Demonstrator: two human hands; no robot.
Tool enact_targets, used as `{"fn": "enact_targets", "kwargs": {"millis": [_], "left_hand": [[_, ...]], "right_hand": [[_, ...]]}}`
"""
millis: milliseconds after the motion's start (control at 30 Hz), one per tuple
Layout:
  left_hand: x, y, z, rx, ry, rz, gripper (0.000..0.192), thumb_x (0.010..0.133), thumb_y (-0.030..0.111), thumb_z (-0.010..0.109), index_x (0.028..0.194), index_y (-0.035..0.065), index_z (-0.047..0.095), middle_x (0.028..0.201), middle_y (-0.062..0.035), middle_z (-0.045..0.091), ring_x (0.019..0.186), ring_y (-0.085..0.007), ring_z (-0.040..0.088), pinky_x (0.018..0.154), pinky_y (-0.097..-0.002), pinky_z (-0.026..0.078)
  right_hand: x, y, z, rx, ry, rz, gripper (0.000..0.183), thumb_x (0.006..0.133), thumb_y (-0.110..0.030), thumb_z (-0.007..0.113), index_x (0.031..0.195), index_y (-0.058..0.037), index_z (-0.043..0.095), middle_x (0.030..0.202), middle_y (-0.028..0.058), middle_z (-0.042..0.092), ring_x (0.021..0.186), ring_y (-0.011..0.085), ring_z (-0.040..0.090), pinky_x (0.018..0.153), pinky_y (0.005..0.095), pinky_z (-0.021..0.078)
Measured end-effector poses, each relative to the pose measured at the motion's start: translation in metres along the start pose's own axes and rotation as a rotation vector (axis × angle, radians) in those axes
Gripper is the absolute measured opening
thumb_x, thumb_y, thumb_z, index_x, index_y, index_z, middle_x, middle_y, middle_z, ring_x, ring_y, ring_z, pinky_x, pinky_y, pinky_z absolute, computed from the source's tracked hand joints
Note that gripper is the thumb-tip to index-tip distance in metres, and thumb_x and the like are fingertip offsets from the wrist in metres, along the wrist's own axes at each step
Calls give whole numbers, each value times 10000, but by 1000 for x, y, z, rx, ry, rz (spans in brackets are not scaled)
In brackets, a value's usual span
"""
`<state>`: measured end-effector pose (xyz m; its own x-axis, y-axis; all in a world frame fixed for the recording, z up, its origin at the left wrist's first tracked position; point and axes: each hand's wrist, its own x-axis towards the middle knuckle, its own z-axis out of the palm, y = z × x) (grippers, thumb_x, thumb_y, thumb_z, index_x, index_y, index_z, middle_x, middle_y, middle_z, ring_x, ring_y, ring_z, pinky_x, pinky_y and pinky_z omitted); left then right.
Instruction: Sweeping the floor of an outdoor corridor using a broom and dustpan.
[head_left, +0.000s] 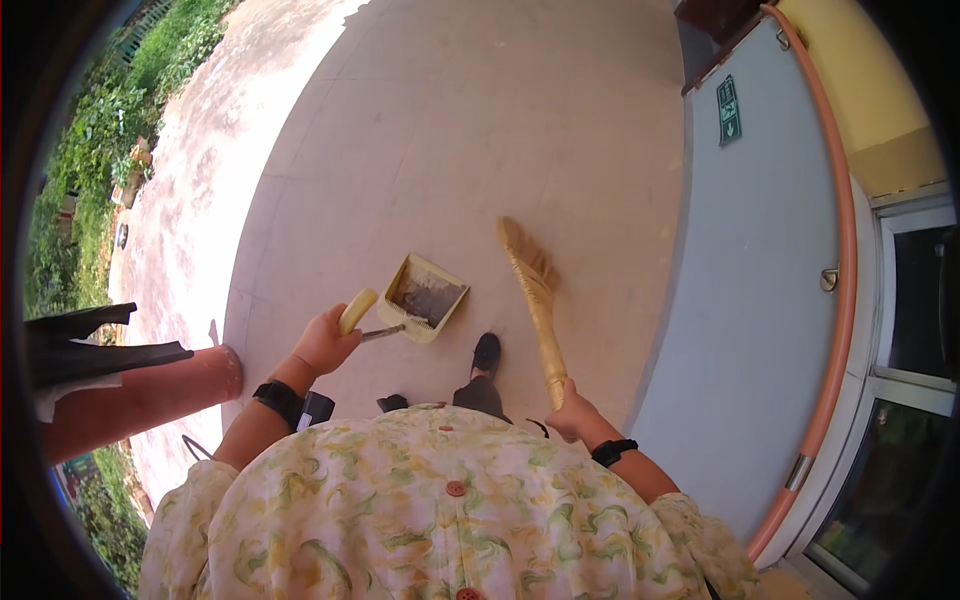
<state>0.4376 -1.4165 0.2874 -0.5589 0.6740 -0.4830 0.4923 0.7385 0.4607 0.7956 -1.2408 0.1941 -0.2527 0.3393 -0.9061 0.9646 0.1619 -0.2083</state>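
Observation:
My left hand grips the pale yellow handle of a long-handled dustpan. Its cream pan, with dark dirt or staining inside, is at floor level ahead and to the left of my shoe. In my right hand is the shaft of a straw broom. The broom reaches forward from my right side, and its bristle head is blurred. Broom head and dustpan are apart, with bare floor between them.
A round red pillar with dark material on it stands at left, near sunlit paving and green plants. Along the right run a pale blue wall, an orange handrail and a glazed door.

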Motion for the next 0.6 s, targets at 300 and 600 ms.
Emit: {"fn": "enact_targets", "kwargs": {"millis": [300,600], "left_hand": [[39,-15,-30,-16,94,3,221,733,167,571,855,-12,526,679,-192,547,644,-335,550,627,-400,442],[69,-12,-42,-329,186,-76,263,729,177,598,905,-12,548,695,-174,560,652,-291,561,636,-377,451]], "right_hand": [[-14,-13,-49,55,0,-445,720,647,-182,635,1290,-66,332,1009,224,585,970,326,573,802,370,449],[16,4,-121,211,91,-139,576,649,-104,610,1188,-32,420,831,128,569,717,227,583,637,336,472]]}}
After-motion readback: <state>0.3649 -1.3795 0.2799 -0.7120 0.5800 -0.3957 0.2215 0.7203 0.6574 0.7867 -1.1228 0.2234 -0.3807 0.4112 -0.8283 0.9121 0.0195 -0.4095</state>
